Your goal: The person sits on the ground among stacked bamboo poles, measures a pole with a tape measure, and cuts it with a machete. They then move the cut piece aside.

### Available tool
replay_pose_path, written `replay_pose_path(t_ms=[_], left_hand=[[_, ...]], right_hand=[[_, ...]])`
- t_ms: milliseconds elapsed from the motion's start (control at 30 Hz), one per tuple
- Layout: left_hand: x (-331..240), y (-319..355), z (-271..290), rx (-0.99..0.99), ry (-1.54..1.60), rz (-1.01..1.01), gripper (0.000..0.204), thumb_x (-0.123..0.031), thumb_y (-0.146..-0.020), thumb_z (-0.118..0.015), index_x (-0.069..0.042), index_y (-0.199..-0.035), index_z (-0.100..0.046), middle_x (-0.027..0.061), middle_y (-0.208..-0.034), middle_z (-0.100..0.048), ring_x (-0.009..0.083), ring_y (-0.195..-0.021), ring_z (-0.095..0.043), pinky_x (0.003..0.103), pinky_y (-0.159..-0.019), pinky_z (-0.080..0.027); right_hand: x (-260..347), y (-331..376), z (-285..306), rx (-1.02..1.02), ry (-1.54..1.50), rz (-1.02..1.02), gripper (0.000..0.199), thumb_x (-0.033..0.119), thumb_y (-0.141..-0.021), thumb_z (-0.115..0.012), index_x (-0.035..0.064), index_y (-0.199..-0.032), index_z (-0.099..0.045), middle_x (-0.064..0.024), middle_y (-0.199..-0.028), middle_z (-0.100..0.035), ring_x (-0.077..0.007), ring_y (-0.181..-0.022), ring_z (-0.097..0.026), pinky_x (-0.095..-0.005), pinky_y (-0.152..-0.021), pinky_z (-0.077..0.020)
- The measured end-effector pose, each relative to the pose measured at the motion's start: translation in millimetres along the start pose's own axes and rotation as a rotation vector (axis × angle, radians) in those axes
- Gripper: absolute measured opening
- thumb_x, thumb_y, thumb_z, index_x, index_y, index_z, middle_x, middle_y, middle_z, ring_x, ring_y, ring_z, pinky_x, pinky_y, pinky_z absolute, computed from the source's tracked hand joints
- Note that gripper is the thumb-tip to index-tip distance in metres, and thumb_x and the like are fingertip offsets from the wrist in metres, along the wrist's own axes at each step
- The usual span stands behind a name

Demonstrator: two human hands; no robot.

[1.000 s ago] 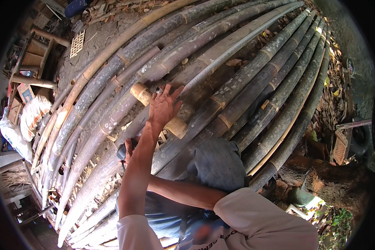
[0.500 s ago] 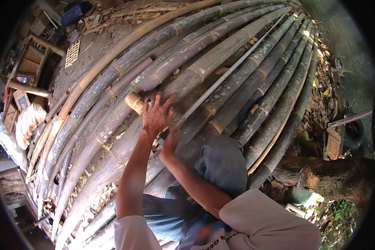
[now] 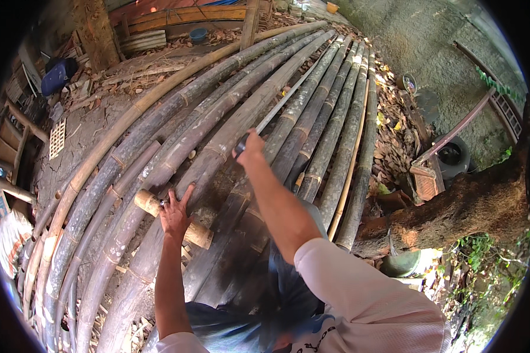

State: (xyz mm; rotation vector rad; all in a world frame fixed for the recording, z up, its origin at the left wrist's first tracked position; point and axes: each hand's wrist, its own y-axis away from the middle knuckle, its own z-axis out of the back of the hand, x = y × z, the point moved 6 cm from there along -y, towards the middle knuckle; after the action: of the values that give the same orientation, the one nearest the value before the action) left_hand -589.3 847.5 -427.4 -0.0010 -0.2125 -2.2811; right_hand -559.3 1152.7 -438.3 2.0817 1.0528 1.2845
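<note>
Left hand (image 3: 175,216) on wooden mallet (image 3: 172,219); right hand (image 3: 250,147) grips long blade (image 3: 288,97).

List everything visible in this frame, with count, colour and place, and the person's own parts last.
bamboo poles: about a dozen, grey-green to tan, lying side by side across the middle of the ground
short bamboo piece: one, tan, lying across the poles under the left hand
long blade: one, grey metal, running up along the poles from the right hand
tyre: one, black, at right
tree trunk: one, brown, lower right
wooden frame: one, brown, far left
blue bowl: one, top centre
dry leaves: many, brown, right of the poles
left hand: fingers spread over the short bamboo piece
right hand: fingers closed on the blade's dark handle
</note>
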Motion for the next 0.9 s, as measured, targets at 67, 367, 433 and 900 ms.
replay_pose_path(t_ms=[67,367,433,900], left_hand=[[6,2,-3,-0.010,-0.030,0.002,0.115,-0.042,-0.075,-0.084,-0.050,-0.156,-0.004,0.0189,-0.153,-0.034,0.0368,-0.118,-0.060,0.053,-0.101,-0.048],[9,4,2,-0.014,-0.081,-0.010,0.115,-0.038,-0.074,-0.085,-0.047,-0.157,-0.005,0.0168,-0.149,-0.035,0.0364,-0.112,-0.063,0.050,-0.096,-0.051],[-3,-1,5,-0.021,-0.081,-0.025,0.115,-0.038,-0.074,-0.085,-0.047,-0.157,-0.006,0.0167,-0.148,-0.036,0.0362,-0.111,-0.064,0.050,-0.096,-0.051],[-5,-5,1,0.014,-0.035,-0.028,0.110,-0.041,-0.078,-0.081,-0.049,-0.157,-0.004,0.0200,-0.153,-0.036,0.0358,-0.113,-0.064,0.051,-0.099,-0.050]], right_hand=[[34,2,-16,0.050,0.013,-0.046,0.040,0.032,-0.088,-0.062,0.0163,-0.121,-0.048,-0.0109,-0.108,-0.054,-0.0282,-0.095,-0.053,-0.0520,-0.078,-0.0463],[15,-3,56,0.170,0.158,0.037,0.028,0.037,-0.090,-0.055,0.0115,-0.100,-0.048,-0.0125,-0.073,-0.055,-0.0274,-0.057,-0.058,-0.0458,-0.046,-0.0473],[-13,-17,116,0.081,0.190,0.053,0.028,0.037,-0.090,-0.056,0.0106,-0.099,-0.051,-0.0106,-0.071,-0.055,-0.0245,-0.056,-0.058,-0.0425,-0.045,-0.0476],[-61,-29,186,-0.058,0.252,0.131,0.037,0.037,-0.091,-0.061,0.0181,-0.117,-0.043,-0.0091,-0.090,-0.056,-0.0241,-0.060,-0.056,-0.0414,-0.044,-0.0439]])
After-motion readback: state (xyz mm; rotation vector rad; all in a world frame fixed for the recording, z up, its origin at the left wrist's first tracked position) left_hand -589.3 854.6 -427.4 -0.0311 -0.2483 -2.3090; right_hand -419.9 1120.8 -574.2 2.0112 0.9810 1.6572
